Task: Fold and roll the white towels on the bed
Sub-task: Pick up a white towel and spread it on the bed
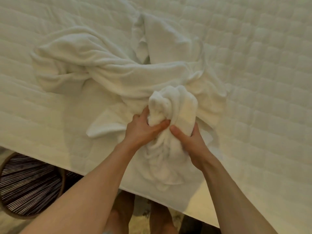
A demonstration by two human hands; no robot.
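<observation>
At the far left, below the bed edge, a round woven basket (pixel 25 186) with dark and light stripes stands on the floor, just beside the mattress. The bed (pixel 270 81) carries a white quilted cover; its near edge runs diagonally from the left margin down to the lower right. The cover is bare along the left margin and along the top.

A large white towel (pixel 87 65) lies crumpled and twisted across the left and centre of the bed. Its twisted section runs down and to the right into the bundle at centre. A flat towel corner (pixel 103 129) lies just left of the hands. A folded white piece (pixel 160 39) sits beyond the twist, near the top centre.

The left hand (pixel 145 130) is closed around the left side of a bunched towel bundle (pixel 173 105), with the thumb pressed across the front and the fingers wrapped behind. The right hand (pixel 189 141) grips the right side of the same bundle, thumb forward, fingers curled around the far side. The thumbs nearly touch. Below the hands, towel fabric hangs over the near bed edge.

The right portion of the bed is bare quilted cover, well apart from the towels.
</observation>
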